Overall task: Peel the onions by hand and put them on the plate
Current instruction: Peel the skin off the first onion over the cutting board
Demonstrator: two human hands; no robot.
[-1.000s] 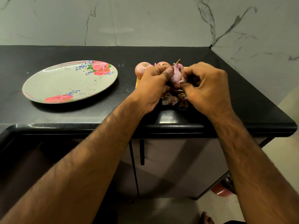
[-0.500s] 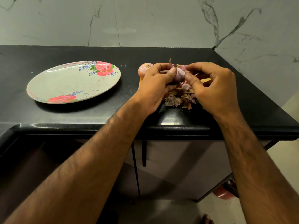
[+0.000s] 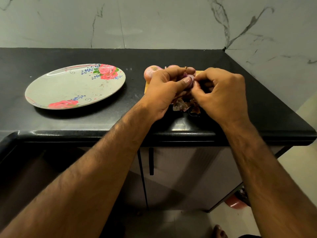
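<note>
At the near edge of the black bench (image 3: pixel 257 107), centre of the frame, lies a heap of dry brown skins (image 3: pixel 185 104). Just above it both hands meet. The left hand (image 3: pixel 164 90) curls round a small purple onion (image 3: pixel 189 78), thumb on its front. The right hand (image 3: pixel 221 93) pinches at its right side. Unpeeled onions (image 3: pixel 151 72) sit behind the left hand. The flowered plate (image 3: pixel 72 86) stands well apart, at left.

Light was dim and warm, coming from above. The black counter (image 3: pixel 265 103) showed a bright glare patch at its near edge, and the plate (image 3: pixel 68 86) threw a soft shadow toward the near side. Wide-angle distortion bowed the counter's edges; the cabinet (image 3: pixel 180 169) below sat in murky shadow.
</note>
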